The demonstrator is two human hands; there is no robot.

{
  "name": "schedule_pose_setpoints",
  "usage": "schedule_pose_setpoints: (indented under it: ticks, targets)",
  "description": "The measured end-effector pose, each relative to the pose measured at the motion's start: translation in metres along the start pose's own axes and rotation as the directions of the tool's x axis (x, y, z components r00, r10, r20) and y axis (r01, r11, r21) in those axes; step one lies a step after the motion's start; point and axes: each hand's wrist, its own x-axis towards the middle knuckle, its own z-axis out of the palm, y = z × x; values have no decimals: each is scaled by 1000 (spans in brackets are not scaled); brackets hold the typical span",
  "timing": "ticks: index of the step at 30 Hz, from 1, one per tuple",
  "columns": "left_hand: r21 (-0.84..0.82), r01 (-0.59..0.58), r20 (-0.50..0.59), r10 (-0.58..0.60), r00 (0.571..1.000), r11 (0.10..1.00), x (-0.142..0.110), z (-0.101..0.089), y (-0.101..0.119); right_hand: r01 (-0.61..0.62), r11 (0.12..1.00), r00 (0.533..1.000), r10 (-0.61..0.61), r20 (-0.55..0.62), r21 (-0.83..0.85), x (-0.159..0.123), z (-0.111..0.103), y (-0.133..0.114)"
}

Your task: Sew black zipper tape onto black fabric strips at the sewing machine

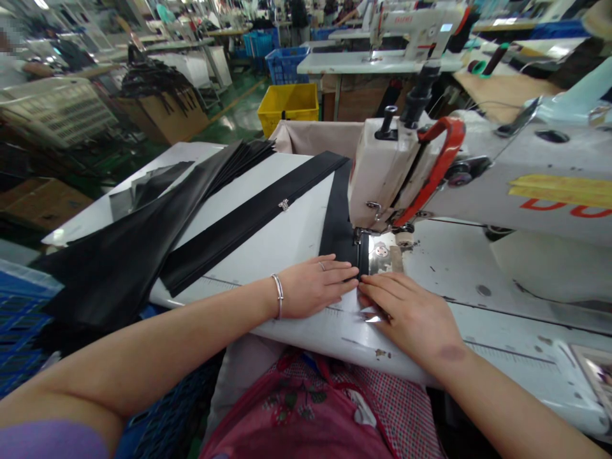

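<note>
A black leather-like panel lies under the needle and presser foot of the sewing machine. My left hand rests flat on its near end, fingers stretched out towards the foot. My right hand is at the panel's near right edge, its fingertips nearly meeting the left ones. Shiny pointed blades, apparently thread snips, stick out from under my right palm; their handles are hidden. To the left lies a long black strip with a silver zipper slider at its edge.
A fanned stack of black panels hangs over the table's left edge, above a blue crate. Behind the table stand a fabric-lined bin and a yellow crate. Another sewing machine is farther back.
</note>
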Motion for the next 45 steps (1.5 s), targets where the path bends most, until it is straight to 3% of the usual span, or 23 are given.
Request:
schedule_pose_setpoints:
  ticks: [8, 17, 22, 30, 36, 42, 45]
  targets:
    - [113, 33, 17, -35, 999, 993, 13, 3, -16, -37, 999, 999, 37, 9, -1, 21, 3, 21]
    - [183, 68, -19, -66, 998, 981, 34, -1, -34, -154, 984, 982, 163, 91, -94, 43, 5, 34]
    - [156, 131, -58, -124, 991, 979, 36, -1, -37, -242, 965, 959, 253, 125, -98, 49, 8, 36]
    - [121, 140, -82, -131, 988, 983, 35, -4, -35, -232, 969, 967, 239, 88, -87, 48, 8, 30]
    - [191, 133, -83, -119, 989, 972, 29, 4, -40, -266, 956, 961, 274, 47, -126, 48, 8, 22]
    - [150, 249, -4, -251, 968, 957, 28, 2, -39, -279, 955, 958, 283, 35, -104, 50, 9, 25]
    - [185, 372, 31, -384, 923, 910, -2, -14, -45, -263, 962, 964, 265, 27, -68, 33, 8, 26]
